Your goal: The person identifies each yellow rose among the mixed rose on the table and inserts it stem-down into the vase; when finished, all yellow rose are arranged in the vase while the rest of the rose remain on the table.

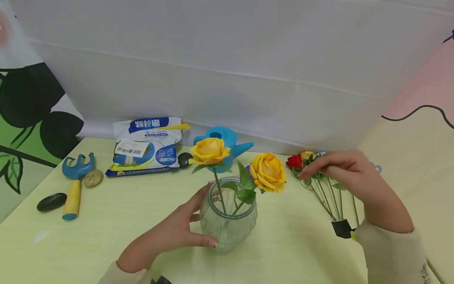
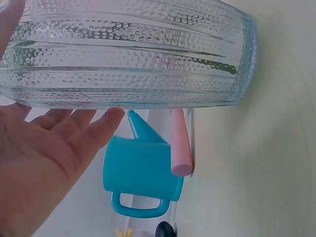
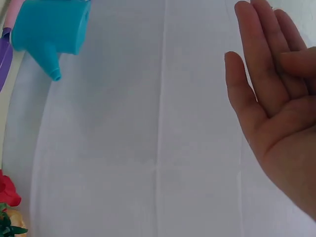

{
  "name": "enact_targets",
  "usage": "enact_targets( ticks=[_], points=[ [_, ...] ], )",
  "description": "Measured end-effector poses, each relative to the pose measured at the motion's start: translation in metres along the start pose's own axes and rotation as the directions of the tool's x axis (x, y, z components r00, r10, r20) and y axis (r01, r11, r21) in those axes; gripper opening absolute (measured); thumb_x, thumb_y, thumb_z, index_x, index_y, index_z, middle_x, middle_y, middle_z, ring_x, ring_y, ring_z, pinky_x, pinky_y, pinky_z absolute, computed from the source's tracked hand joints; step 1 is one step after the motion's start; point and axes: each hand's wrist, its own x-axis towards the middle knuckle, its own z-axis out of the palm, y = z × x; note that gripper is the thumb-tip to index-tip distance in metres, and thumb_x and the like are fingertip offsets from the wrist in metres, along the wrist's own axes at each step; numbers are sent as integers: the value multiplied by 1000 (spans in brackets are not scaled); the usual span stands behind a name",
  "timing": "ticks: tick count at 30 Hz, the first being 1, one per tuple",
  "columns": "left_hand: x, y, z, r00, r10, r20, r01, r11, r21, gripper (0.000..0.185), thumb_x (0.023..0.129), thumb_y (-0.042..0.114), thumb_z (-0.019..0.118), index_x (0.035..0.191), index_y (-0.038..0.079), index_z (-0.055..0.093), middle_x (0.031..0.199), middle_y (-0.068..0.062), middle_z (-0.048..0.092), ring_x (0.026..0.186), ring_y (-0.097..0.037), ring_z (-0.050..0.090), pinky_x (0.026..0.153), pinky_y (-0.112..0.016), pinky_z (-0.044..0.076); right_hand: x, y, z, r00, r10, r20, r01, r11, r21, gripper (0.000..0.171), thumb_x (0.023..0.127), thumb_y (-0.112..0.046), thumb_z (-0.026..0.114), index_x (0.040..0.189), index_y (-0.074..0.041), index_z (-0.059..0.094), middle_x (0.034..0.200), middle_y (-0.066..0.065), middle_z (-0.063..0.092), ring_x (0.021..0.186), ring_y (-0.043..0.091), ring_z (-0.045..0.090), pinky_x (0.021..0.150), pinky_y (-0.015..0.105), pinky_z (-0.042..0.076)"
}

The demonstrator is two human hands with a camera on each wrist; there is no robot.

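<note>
Head view shows the left hand point(image 1: 177, 232) cupped against the near-left side of the ribbed clear glass vase point(image 1: 228, 221), thumb curled low on its front and fingers round the far side, so the vase is steadied but not lifted from the pale yellow-green table point(image 1: 124, 221). Two yellow artificial roses point(image 1: 267, 171) stand in it on thin green stems, leaning apart, the right one tipped well out over the rim. The right hand point(image 1: 340, 165) hovers over the bunch of loose artificial flowers point(image 1: 319, 185) lying to the right, fingers straight and relaxed, holding nothing; the right wrist view confirms an open, empty palm. The risk, as I judge it, lies in the top-heavy blooms: if the left hand slackens or nudges the smooth glass, the vase could rock and the leaning rose could swing out or tip the vase toward the right. Reaching fingers could also snag several tangled stems at once and drag the whole bunch, whose near ends sit in a black clip point(image 1: 342, 228). Just beyond the vase stands the small blue plastic watering can point(image 1: 223, 144), close enough to be knocked by a stem carried across.
</note>
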Motion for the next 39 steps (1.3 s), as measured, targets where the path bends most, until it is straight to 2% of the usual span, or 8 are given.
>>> enact_targets(
  ticks=[7,14,19,22,25,31,35,39],
  points=[
    [1,1,1,1000,-25,9,25,1000,-18,107,71,25,81,147,35,7,149,-9,24,133,-35,26,96,-52,39,-9,27,-18,964,193,-181,-183,981,69,35,92,12,30,98,9,64,89,11,69,82,21,66,83,22,48],
    [1,3,1,998,-55,7,55,998,-10,108,70,25,81,148,32,6,150,-9,21,134,-35,25,97,-53,38,-23,66,-37,879,379,-289,-279,901,332,30,96,4,36,100,6,65,93,8,68,85,18,66,81,24,51],
    [1,3,0,997,-72,8,72,997,-13,109,70,26,81,148,34,6,151,-9,20,134,-36,22,97,-54,37,-37,99,-44,775,550,-312,-413,814,408,27,96,-1,41,98,-8,67,95,0,68,86,11,65,78,20,51],
    [1,3,0,997,-72,8,72,997,-10,109,70,26,81,148,34,5,151,-9,19,135,-36,22,97,-54,37,-44,115,-45,729,614,-302,-521,784,338,20,97,-6,42,108,-6,59,101,-3,63,90,6,62,82,18,49],
    [0,3,0,998,-60,6,60,998,-5,109,70,26,81,148,35,5,150,-10,20,133,-37,25,96,-54,38,-50,128,-45,691,666,-282,-641,744,190,30,98,-11,41,125,1,45,118,7,54,101,6,56,91,22,44],
    [0,2,-1,999,-45,0,45,999,0,109,70,26,81,147,38,5,149,-10,23,132,-38,27,96,-53,39,-56,146,-43,557,798,-228,-814,580,40,47,93,-8,38,138,6,33,138,28,34,124,38,36,96,46,35],
    [0,3,-1,999,-52,2,52,999,0,109,70,26,81,147,39,5,150,-11,23,131,-39,28,95,-53,39,-61,157,-41,497,841,-215,-862,507,-7,47,93,-8,39,136,8,34,132,28,38,113,37,42,90,45,37],
    [0,3,0,998,-58,1,58,998,3,109,70,26,81,147,39,5,150,-11,23,131,-39,28,95,-53,39,-65,164,-39,475,857,-199,-878,477,-39,45,95,-9,40,135,10,35,95,14,53,79,22,46,79,40,40]
  ],
)
